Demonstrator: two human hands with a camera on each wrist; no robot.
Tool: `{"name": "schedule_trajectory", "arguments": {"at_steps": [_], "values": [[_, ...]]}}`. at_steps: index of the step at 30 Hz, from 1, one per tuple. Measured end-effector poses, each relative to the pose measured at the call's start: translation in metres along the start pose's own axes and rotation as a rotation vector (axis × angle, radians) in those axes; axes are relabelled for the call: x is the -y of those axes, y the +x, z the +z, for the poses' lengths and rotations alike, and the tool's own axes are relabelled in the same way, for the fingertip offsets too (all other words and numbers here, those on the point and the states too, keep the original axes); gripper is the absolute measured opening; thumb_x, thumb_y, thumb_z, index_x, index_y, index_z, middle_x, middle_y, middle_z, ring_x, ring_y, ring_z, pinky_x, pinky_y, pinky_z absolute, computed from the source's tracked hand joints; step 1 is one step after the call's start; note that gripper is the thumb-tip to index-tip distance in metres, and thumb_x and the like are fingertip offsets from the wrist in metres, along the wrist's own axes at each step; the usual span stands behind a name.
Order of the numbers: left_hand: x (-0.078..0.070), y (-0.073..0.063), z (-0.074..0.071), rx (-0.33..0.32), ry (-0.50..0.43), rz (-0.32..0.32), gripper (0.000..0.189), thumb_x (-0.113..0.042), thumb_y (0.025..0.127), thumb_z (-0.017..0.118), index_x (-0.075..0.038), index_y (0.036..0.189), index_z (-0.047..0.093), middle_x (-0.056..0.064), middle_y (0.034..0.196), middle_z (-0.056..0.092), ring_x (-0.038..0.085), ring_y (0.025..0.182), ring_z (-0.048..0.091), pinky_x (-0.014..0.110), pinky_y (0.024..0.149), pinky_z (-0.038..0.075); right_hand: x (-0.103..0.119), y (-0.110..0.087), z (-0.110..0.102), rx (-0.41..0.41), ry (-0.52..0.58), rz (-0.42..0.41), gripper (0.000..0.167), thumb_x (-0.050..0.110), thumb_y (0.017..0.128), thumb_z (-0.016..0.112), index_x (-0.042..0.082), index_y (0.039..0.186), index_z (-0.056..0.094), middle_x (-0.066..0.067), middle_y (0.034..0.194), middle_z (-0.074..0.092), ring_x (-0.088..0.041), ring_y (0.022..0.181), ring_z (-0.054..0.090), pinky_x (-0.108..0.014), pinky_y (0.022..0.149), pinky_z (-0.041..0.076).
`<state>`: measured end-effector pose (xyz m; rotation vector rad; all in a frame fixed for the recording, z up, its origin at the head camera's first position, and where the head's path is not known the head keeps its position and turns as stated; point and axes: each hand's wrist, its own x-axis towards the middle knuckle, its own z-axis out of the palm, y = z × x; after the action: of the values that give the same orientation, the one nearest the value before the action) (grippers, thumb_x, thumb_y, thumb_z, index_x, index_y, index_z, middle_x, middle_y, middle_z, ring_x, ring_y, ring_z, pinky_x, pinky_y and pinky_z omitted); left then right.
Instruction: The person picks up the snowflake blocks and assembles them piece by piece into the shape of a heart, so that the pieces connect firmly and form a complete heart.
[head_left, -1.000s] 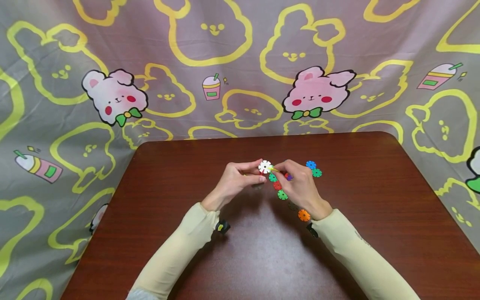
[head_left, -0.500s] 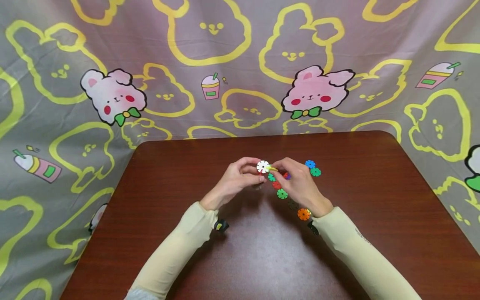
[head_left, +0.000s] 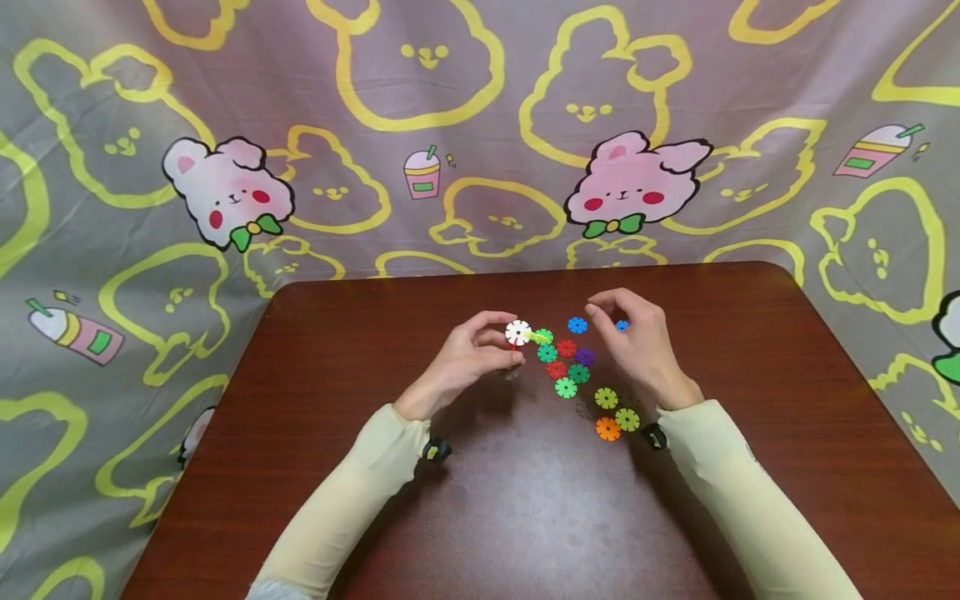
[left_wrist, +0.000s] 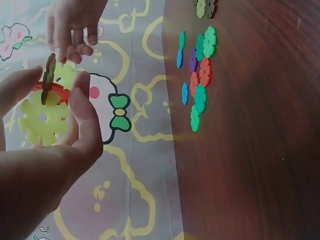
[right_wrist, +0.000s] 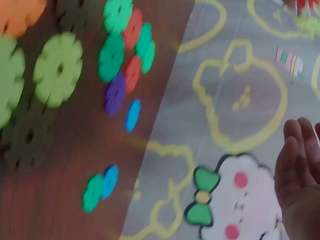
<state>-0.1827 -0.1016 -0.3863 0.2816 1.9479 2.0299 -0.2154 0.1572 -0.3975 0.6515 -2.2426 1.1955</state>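
My left hand (head_left: pixel 472 354) holds a small cluster of joined notched plastic discs between thumb and fingers, above the table. In the head view its front disc (head_left: pixel 517 333) looks white, with a yellow disc edge-on beside it. The left wrist view shows a yellow disc (left_wrist: pixel 44 120), a red disc (left_wrist: pixel 59 92) and a brown disc (left_wrist: pixel 49 80) slotted together. My right hand (head_left: pixel 637 346) is apart from the cluster, to its right, with relaxed fingers and nothing in them. It hovers near a loose blue disc (head_left: pixel 577 325); its fingers (right_wrist: pixel 295 160) show bent loosely in the right wrist view.
Loose discs lie on the brown table (head_left: pixel 337 375) between and beside the hands: red (head_left: pixel 557 369), purple (head_left: pixel 584 357), green (head_left: pixel 566 387), yellow-green (head_left: pixel 606 397) and orange (head_left: pixel 608 429). Dark discs (right_wrist: pixel 27 135) blend into the wood. A patterned curtain (head_left: pixel 480 167) stands behind.
My right hand has let go of the yellow piece at the cluster and moved right, uncovering several loose discs. My left hand has shifted slightly left, still holding the cluster.
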Motion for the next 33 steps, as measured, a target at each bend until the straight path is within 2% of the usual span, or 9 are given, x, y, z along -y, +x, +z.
{"name": "schedule_trajectory", "arguments": {"at_steps": [4,6,9,15,20,24,28,33], "values": [[0.001,0.000,-0.001,-0.002,0.012,-0.005,0.055,0.001,0.082,0.071,-0.003,0.132,0.049,0.009,0.092,0.066,0.013,0.073,0.067,0.029,0.071,0.055,-0.015,-0.001,-0.012,0.013,-0.062,0.106,0.015,0.011,0.089,0.068,0.004,0.102,0.068,-0.006,0.087,0.068,0.000,0.075,0.053,-0.017,0.068,0.044],[0.001,0.000,-0.001,-0.003,0.018,-0.003,0.056,0.002,0.082,0.071,-0.002,0.132,0.048,0.007,0.091,0.066,0.012,0.073,0.067,0.027,0.071,0.055,-0.024,-0.002,-0.017,0.043,-0.092,0.175,0.018,0.014,0.091,0.066,0.003,0.106,0.067,-0.008,0.091,0.068,-0.002,0.079,0.053,-0.019,0.071,0.044],[0.001,0.000,-0.001,-0.007,0.022,0.000,0.057,0.003,0.081,0.071,0.000,0.133,0.047,0.007,0.091,0.066,0.011,0.073,0.067,0.025,0.070,0.054,-0.038,-0.007,-0.024,0.105,-0.130,0.273,0.023,0.018,0.093,0.064,0.003,0.110,0.064,-0.011,0.098,0.066,-0.012,0.086,0.055,-0.025,0.076,0.044],[0.002,0.000,0.000,-0.007,0.030,-0.004,0.056,0.002,0.082,0.071,0.000,0.132,0.047,0.007,0.092,0.065,0.010,0.074,0.067,0.025,0.071,0.053,-0.061,-0.016,-0.034,0.278,-0.219,0.401,0.029,0.015,0.092,0.063,-0.004,0.114,0.060,-0.023,0.110,0.061,-0.035,0.096,0.055,-0.049,0.083,0.044],[0.001,-0.001,0.001,0.001,0.021,-0.003,0.052,0.002,0.081,0.071,-0.005,0.128,0.050,0.007,0.093,0.066,0.011,0.076,0.067,0.026,0.071,0.054,-0.074,-0.025,-0.036,0.429,-0.264,0.462,0.036,0.014,0.090,0.063,-0.008,0.119,0.058,-0.029,0.118,0.054,-0.044,0.107,0.047,-0.058,0.089,0.042],[0.002,-0.001,0.000,0.014,0.015,-0.001,0.051,0.003,0.081,0.072,-0.008,0.127,0.051,0.011,0.097,0.065,0.013,0.078,0.067,0.026,0.072,0.055,-0.080,-0.029,-0.033,0.506,-0.293,0.466,0.042,0.015,0.091,0.062,-0.008,0.125,0.056,-0.032,0.121,0.050,-0.051,0.116,0.038,-0.062,0.095,0.034],[0.002,-0.001,0.001,0.019,0.030,-0.005,0.051,0.002,0.081,0.072,-0.008,0.126,0.051,0.011,0.099,0.065,0.014,0.079,0.067,0.026,0.071,0.055,-0.081,-0.032,-0.029,0.550,-0.338,0.438,0.047,0.015,0.091,0.062,-0.010,0.129,0.053,-0.034,0.120,0.049,-0.049,0.109,0.037,-0.058,0.090,0.033],[0.003,-0.001,0.001,0.016,0.043,0.001,0.053,0.003,0.080,0.073,-0.008,0.127,0.052,0.007,0.097,0.065,0.013,0.080,0.067,0.025,0.072,0.055,-0.079,-0.032,-0.025,0.587,-0.373,0.438,0.050,0.016,0.091,0.061,-0.013,0.130,0.050,-0.037,0.121,0.046,-0.048,0.104,0.037,-0.056,0.084,0.037]]}}
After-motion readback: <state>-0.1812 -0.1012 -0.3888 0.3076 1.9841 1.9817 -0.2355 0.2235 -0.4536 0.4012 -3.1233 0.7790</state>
